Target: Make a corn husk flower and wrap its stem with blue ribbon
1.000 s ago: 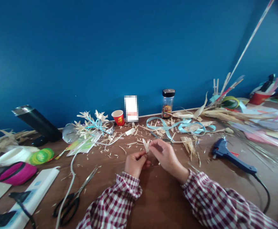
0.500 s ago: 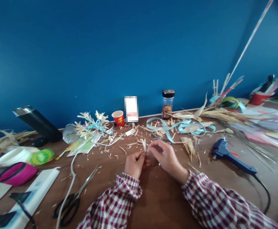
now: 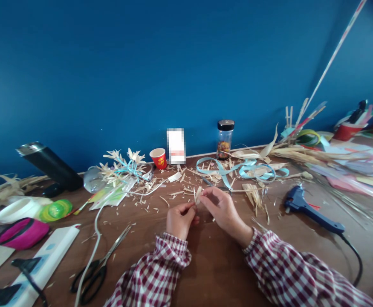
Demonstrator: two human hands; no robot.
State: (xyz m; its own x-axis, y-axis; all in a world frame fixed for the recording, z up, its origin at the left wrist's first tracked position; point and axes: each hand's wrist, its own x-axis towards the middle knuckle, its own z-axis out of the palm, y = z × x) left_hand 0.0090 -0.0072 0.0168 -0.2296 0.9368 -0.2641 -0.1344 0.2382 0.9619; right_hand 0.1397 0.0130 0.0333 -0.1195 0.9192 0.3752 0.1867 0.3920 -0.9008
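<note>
In the middle of the table, my left hand (image 3: pixel 179 221) is closed in a pinch around the base of a small bundle of pale dried husk strips (image 3: pixel 198 194). The tips of the bundle point up. From the right, my right hand (image 3: pixel 224 209) has thumb and forefinger pinched against the bundle's side, on what looks like one husk petal. The fingertips partly hide where the pieces meet. Cut husk strips (image 3: pixel 253 194) lie beyond my right hand, with a loop of light blue ribbon (image 3: pixel 226 174) behind.
Scissors (image 3: pixel 105 264) and a white power strip (image 3: pixel 50 260) lie left; a white cord crosses there. On the right rests a blue glue gun (image 3: pixel 310 211). Along the wall stand husk flowers (image 3: pixel 122 166), a red paper cup (image 3: pixel 159 158) and a lidded jar (image 3: pixel 225 143).
A broader husk petal now shows upright at the bundle, against the strips in my left hand. My right fingertips have shifted slightly; both hands stay in nearly the same place.
</note>
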